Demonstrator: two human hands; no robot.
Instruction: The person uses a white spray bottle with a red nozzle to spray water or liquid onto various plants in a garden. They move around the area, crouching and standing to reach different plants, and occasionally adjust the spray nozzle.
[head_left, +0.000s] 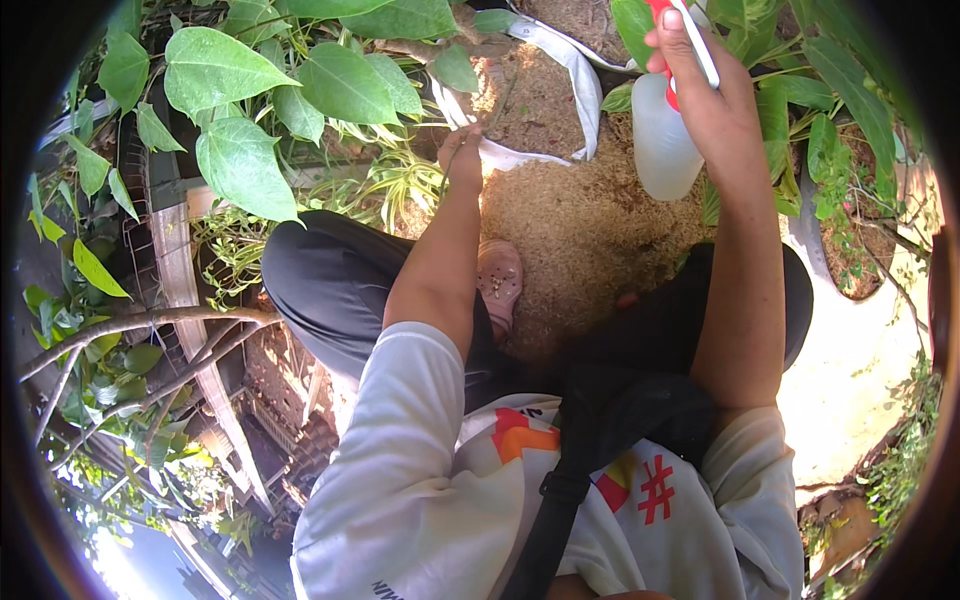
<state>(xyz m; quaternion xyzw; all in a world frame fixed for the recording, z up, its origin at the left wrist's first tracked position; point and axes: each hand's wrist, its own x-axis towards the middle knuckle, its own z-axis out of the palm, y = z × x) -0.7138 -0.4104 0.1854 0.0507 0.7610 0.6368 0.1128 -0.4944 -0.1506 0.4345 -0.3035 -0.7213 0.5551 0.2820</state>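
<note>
My right hand (709, 97) grips a spray bottle (666, 146) by its neck, at the upper right. The bottle has a translucent white body and a red and white trigger head, and it looks to be tilted. My left hand (460, 159), further left and a little lower, has its fingers closed around a thin green stem (506, 97). Beyond that hand, a white plastic sheet edge (585, 97) curls around a patch of brown soil (540, 105). Broad green leaves (244, 165) hang left of my left hand.
A pink clog (500, 277) is on my foot, on dry brown ground (585, 225). Spider-plant-like striped leaves (401, 176) grow beside my left forearm. Bare branches (150, 321) reach in from the left, near wooden boards (180, 262). More leafy plants (855, 90) stand at the right.
</note>
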